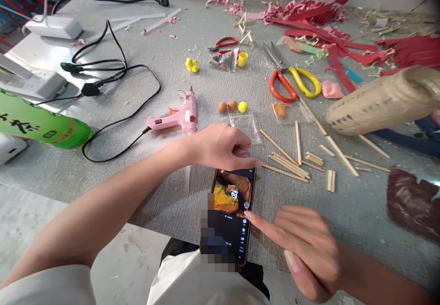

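My left hand is loosely curled, palm down, across the top end of a smartphone. Its thumb reaches right, its tip by one end of a thin wooden stick; I see nothing held in the fingers. My right hand has the index finger stretched to the right side of the phone's screen, the thumb apart and the other fingers bent. The lit screen shows a yellow and orange picture with icons beside it. Beyond my left wrist lies a pink glue gun with a clear glue stick in its back.
Wooden sticks, clay balls, scissors, pliers and a yellow cup lie ahead. A brown roll is right, with red paper strips behind. At left are a green bottle and black cables.
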Demonstrator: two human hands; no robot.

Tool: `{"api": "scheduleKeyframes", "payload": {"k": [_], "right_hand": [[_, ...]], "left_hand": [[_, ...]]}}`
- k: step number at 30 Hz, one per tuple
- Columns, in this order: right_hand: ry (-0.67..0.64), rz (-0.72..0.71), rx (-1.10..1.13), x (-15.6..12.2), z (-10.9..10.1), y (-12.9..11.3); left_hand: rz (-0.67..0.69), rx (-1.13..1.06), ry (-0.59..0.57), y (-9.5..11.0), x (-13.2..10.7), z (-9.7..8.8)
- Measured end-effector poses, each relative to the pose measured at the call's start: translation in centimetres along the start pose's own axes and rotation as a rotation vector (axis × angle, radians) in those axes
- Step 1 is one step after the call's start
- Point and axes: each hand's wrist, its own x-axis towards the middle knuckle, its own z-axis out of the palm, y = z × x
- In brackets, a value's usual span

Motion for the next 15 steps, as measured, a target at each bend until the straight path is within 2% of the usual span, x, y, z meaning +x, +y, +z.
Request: {"api": "scheduleKeyframes", "payload": {"k": [15], "right_hand": [[0.005, -0.005, -0.001, -0.1, 0.1, 0.13]], "left_hand": [[0.002, -0.008, -0.003, 0.1, 0.01, 0.01]]}}
